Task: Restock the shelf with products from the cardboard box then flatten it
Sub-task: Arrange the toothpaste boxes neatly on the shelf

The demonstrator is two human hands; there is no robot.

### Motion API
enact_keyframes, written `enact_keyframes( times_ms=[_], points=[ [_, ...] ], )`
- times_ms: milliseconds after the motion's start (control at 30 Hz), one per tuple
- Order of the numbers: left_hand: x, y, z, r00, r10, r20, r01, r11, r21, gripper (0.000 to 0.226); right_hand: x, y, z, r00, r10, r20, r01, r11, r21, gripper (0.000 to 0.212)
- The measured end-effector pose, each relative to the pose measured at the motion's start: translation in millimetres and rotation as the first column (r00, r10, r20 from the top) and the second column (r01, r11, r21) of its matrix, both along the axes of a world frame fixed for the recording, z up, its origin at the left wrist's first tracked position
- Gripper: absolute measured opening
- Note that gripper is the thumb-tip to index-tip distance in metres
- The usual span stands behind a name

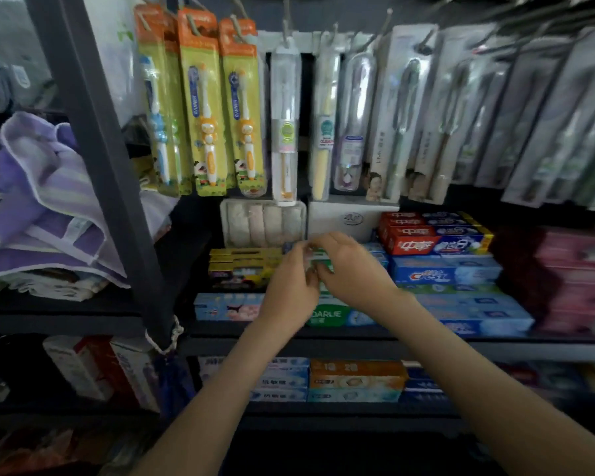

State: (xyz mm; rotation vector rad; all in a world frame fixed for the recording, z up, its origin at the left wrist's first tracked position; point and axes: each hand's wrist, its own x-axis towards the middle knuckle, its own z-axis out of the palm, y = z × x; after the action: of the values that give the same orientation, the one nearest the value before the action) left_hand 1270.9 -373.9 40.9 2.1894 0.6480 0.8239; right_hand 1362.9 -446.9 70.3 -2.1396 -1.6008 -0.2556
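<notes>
Right now it's the restock step, w/ both hands brought together mid-shelf. Left hand (291, 280) and right hand (351, 266) each grip a green toothpaste box (318, 261), fingers curled on it from either side. It's blurry, so the exact finger hold isn't clear. The box sits at the top of the Darlie stack (327, 316), on the shelf (323, 333) btwn the yellow cartons (244, 266) and the Crest boxes (440, 273). The cardboard box isn't in view, so I can't tell how much stock is left; flattening prob. far off. Next move likely calls for squaring the box flush w/ the stack below, label out, then letting go w/o nudging the neighbours.
</notes>
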Motion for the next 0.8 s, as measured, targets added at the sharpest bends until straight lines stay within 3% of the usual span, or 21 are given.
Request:
enact_keyframes(
  times_ms=[167, 400, 600, 800],
  points=[
    [34.5, -103.9, -0.7, 0.958, -0.287, -0.028, 0.287, 0.958, 0.019, 0.035, 28.3, -127.7, -17.4, 0.977, -0.187, -0.101, 0.193, 0.980, 0.054, 0.031],
    [88.0, -294.1, -38.3, 0.814, -0.566, -0.129, 0.571, 0.821, 0.001, 0.033, 44.6, -348.7, -66.5, 0.852, -0.482, -0.207, 0.504, 0.861, 0.067, 0.026],
    [106.7, -482.3, -112.0, 0.595, -0.752, -0.283, 0.748, 0.647, -0.148, 0.032, 24.3, -546.3, -141.4, 0.633, -0.703, -0.324, 0.726, 0.684, -0.066, 0.025],
    [85.1, -627.7, -218.8, 0.359, -0.834, -0.419, 0.782, 0.514, -0.354, 0.035, -29.7, -695.5, -253.7, 0.282, -0.828, -0.484, 0.881, 0.423, -0.212, 0.032]
  ],
)
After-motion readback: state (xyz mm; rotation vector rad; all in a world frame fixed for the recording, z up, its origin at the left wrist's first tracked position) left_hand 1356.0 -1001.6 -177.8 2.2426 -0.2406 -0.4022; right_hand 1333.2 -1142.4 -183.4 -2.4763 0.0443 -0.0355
